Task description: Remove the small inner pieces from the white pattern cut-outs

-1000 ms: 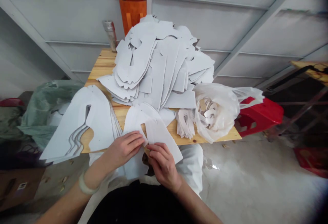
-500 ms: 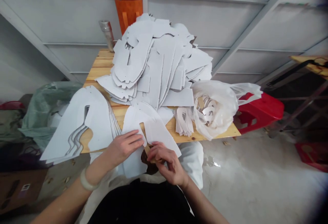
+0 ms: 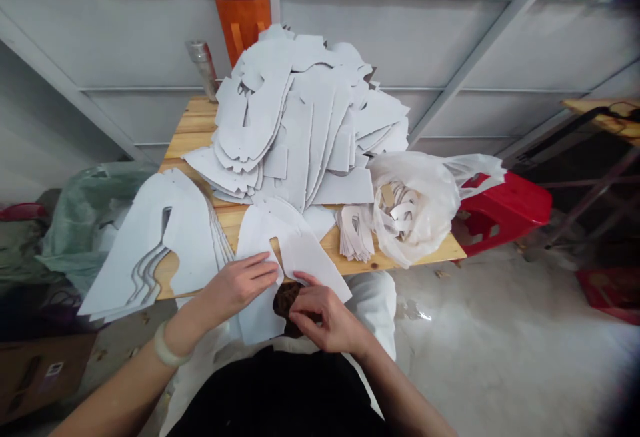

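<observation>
A white cardboard cutout [image 3: 310, 250] with a narrow slot lies at the table's front edge, its lower part over my lap. My left hand [image 3: 245, 283] rests flat on its left side, fingers stretched out together. At the lower opening is my right hand [image 3: 320, 313], its index finger on the cutout's edge. Its thumb and other fingers are curled close together; anything between them is hidden. Something dark brown [image 3: 286, 298] shows through the opening beside these fingers. To the left, a fanned stack of similar cutouts [image 3: 193, 223] overhangs the table edge.
A high pile of white cutouts [image 3: 320, 117] covers the back of the wooden table [image 3: 187, 127]. Small slotted pieces [image 3: 356, 233] lie beside a plastic bag [image 3: 430, 217] of scraps. A red stool [image 3: 520, 210], a green bag [image 3: 90, 210] and an orange bag [image 3: 245, 20] stand around.
The tan scrap at my right fingers no longer shows. My right hand has shifted slightly, uncovering more of the dark brown area. My left hand stays on the cutout.
</observation>
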Demonstrator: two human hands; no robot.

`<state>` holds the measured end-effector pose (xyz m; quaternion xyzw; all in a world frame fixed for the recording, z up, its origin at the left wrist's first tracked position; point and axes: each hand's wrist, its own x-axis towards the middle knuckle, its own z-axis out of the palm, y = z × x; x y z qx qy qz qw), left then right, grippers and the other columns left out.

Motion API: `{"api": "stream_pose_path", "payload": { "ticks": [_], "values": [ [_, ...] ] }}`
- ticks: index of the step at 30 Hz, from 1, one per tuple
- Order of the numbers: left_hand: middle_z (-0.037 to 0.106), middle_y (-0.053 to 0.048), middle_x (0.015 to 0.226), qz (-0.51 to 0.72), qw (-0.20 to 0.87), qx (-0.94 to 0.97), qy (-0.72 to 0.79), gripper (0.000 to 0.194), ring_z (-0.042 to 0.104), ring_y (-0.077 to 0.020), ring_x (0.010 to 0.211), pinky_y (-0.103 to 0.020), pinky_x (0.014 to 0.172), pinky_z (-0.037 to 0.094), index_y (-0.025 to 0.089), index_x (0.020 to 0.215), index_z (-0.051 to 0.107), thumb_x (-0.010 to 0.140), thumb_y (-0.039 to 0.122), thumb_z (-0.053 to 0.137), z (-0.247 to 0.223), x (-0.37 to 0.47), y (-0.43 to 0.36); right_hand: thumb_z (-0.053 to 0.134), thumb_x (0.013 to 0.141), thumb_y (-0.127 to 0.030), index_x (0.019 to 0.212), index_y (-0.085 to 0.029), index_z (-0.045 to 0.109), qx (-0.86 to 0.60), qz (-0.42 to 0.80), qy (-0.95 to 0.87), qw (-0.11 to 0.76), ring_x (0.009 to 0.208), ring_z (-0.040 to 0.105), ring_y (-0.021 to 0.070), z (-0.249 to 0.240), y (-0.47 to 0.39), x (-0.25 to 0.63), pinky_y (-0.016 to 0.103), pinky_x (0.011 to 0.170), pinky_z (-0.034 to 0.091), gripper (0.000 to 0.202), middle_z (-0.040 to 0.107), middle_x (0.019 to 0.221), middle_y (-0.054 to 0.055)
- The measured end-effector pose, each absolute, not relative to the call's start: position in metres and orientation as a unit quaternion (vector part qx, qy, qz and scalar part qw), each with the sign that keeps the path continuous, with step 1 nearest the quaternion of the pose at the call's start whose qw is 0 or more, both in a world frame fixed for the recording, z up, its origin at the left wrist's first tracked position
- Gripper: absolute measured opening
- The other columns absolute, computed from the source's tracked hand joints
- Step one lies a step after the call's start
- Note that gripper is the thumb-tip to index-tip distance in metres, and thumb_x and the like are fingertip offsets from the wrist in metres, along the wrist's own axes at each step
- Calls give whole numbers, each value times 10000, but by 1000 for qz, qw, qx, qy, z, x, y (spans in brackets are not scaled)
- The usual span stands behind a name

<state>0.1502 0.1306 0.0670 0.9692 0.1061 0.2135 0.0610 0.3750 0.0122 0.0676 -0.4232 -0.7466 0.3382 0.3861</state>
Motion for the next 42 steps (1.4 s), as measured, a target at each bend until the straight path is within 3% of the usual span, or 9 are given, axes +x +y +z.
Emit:
{"api": "stream_pose_path", "payload": {
  "ticks": [9,16,19,23,29,32,35,38,42],
  "values": [
    [712,-72,1154,158,67,980,105,236,669,-206,1151,-410,1107,542,191,1070,678,1024,88,471,79,157,128,531,999,-188,661,-224,579,-413,338,-760,371,586,600,114,68,12,376,463,1200,397,343,579,578,-78],
    [704,-85,1123,161,108,968,159,132,629,-257,1191,-428,1061,554,192,955,671,990,174,544,84,163,116,602,986,-283,619,-219,510,-430,307,-669,522,786,644,182,68,12,377,461,996,552,384,614,685,11],
    [716,-59,1070,201,125,945,225,151,620,-249,1208,-371,927,597,216,877,660,998,222,571,75,168,111,609,983,-273,575,-218,498,-394,339,-728,447,647,604,144,75,10,383,395,915,570,427,582,614,-21],
    [694,-54,1151,204,146,911,326,85,655,-233,1115,-344,815,602,215,883,618,963,236,637,66,171,109,672,967,-374,761,-225,704,-308,445,-794,276,676,671,129,88,1,386,238,675,557,257,712,730,-20],
    [678,-57,1210,173,209,889,368,174,640,-268,1137,-383,882,587,220,923,608,860,263,764,68,169,119,648,1000,-345,771,-215,732,-420,314,-789,321,704,688,150,88,0,376,257,689,551,277,725,712,4],
    [680,-71,1251,191,228,879,373,212,626,-266,1185,-417,1010,548,216,1053,640,875,245,752,61,168,123,532,1049,-254,1141,-160,740,-514,149,-781,322,1059,695,238,74,12,374,383,938,560,246,770,1094,112],
    [645,-115,1373,205,193,877,390,407,570,-301,1294,-472,1115,484,189,1252,634,873,263,763,51,167,122,533,1043,-300,1480,-78,519,-548,20,-810,207,1433,469,342,54,21,371,551,1164,403,490,546,1516,191],
    [599,-140,1456,201,136,875,418,530,514,-341,1359,-508,1158,437,169,1361,607,877,317,763,44,167,119,572,1020,-434,1570,-55,380,-582,-26,-802,134,1511,357,348,37,20,366,558,1219,325,694,392,1628,192],
    [540,-173,1501,186,75,856,477,499,476,-375,1384,-515,1134,437,175,1386,628,919,329,710,44,173,121,571,998,-541,1573,-91,390,-610,-30,-781,129,1483,384,353,36,20,360,544,1209,333,753,437,1608,171]
  ]
}}
